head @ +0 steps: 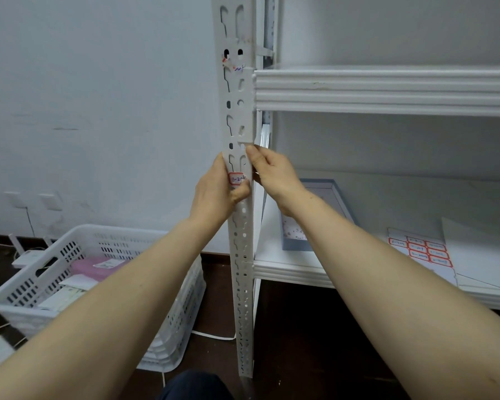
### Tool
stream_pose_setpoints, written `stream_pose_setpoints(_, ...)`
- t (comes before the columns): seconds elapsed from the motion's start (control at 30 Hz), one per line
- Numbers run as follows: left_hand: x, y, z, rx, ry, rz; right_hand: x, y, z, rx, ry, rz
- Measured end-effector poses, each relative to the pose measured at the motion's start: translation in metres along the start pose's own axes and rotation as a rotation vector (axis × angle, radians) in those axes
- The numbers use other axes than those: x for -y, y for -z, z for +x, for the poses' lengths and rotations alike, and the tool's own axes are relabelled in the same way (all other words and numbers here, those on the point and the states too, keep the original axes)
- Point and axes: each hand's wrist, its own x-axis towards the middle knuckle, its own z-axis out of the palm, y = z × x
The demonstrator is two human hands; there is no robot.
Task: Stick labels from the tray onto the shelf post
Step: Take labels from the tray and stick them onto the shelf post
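A white perforated shelf post (241,116) runs upright through the middle of the view. A small white label with a red border and handwriting (237,179) lies against the post at hand height. My left hand (217,192) wraps the post from the left, its thumb pressed just under the label. My right hand (272,171) grips the post's right edge, thumb on the post face above the label. A label sheet with several red-bordered labels (422,249) lies on the lower shelf at right. A grey tray (298,245) sits on that shelf behind my right forearm.
A white slotted basket (78,243) holding papers and a pink item stands on the dark floor at left. White shelf beams (387,90) extend right from the post. Wall sockets and cables sit low on the left wall. A torn label remnant (228,63) clings higher on the post.
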Motion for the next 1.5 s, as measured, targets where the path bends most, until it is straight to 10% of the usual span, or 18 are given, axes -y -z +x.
stream_pose_setpoints(1.5, -0.0053, -0.0021, -0.0013, -0.053, 0.082, 0.013, 0.0037, 0.0005, -0.0038, 0.0, 0.012, -0.003)
